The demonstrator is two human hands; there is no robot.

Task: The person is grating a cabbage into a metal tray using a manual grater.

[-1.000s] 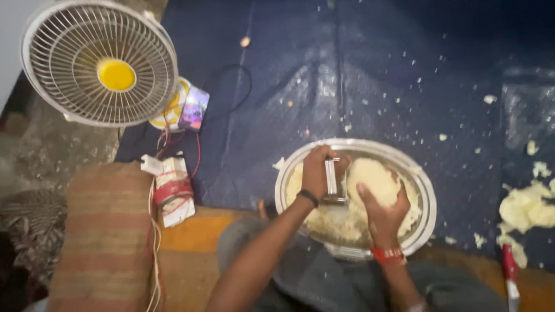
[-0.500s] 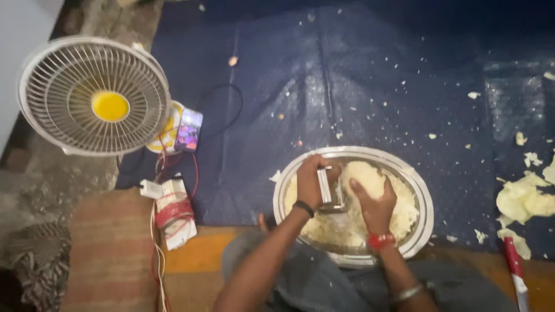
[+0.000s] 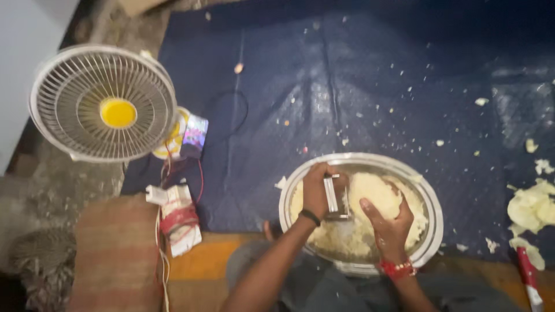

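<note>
Steel gleams at the centre of a dark blue plastic floor sheet (image 3: 358, 86), where a person sits over a wide round metal basin (image 3: 435, 208) heaped with pale shredded cabbage (image 3: 347, 237). Their left hand (image 3: 318, 190), a dark band at the wrist, is closed around a flat metal grater (image 3: 332, 196) standing upright in the basin. Their right hand (image 3: 390, 222), with a red bracelet, presses a pale cabbage chunk (image 3: 373, 193) against the grater, fingers curled over it. White shavings dot the sheet, and pale cabbage leaves (image 3: 529, 208) lie at the right edge. A white table fan with a yellow hub (image 3: 104, 104) stands to the left, well apart from the basin, above a striped woven mat (image 3: 115, 254).
</note>
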